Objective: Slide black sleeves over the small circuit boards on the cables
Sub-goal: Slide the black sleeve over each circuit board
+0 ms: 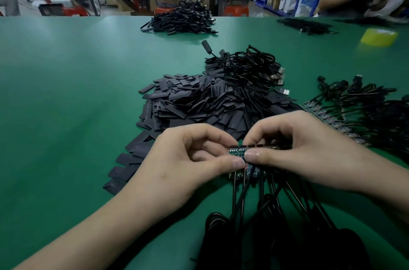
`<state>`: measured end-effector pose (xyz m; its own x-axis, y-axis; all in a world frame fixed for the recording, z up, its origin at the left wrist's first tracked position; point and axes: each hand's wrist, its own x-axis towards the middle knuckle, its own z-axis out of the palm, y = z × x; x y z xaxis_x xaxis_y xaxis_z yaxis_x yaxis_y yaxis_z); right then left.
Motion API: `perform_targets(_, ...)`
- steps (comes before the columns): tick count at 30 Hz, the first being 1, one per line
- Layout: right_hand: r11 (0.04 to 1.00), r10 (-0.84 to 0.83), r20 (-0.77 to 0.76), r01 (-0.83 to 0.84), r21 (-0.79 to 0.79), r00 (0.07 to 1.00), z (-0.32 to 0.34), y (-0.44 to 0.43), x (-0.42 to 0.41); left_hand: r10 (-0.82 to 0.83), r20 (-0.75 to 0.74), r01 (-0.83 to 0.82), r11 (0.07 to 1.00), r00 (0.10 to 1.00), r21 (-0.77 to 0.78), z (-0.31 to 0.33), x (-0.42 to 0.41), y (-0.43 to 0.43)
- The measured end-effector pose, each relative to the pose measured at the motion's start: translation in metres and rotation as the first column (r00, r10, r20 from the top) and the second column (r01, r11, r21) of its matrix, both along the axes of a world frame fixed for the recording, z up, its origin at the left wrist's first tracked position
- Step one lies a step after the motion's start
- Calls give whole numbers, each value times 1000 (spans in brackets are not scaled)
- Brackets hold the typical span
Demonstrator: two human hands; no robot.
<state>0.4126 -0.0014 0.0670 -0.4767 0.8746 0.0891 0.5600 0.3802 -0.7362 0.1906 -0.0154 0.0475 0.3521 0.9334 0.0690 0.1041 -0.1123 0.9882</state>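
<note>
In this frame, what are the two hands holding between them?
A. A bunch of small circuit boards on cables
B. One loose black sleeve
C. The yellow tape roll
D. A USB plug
A: the left hand and right hand both pinch the small circuit boards, whose cables trail toward the camera; the pile of black sleeves lies beyond the hands.

A row of small green boards (238,152) sits side by side, pinched between the left hand (188,159) and right hand (305,148). Their black cables (276,203) trail toward the near edge into coils. Just beyond lies a loose heap of flat black sleeves (194,101), spilling left and nearer. Further boards (321,115) on cables fan out at the right.
</note>
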Motion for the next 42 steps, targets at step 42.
perform_targets(42, 994, -65, -41, 68, 90, 997, 7, -1, 2, 184, 253, -209, 975, 950, 75, 10, -6, 6)
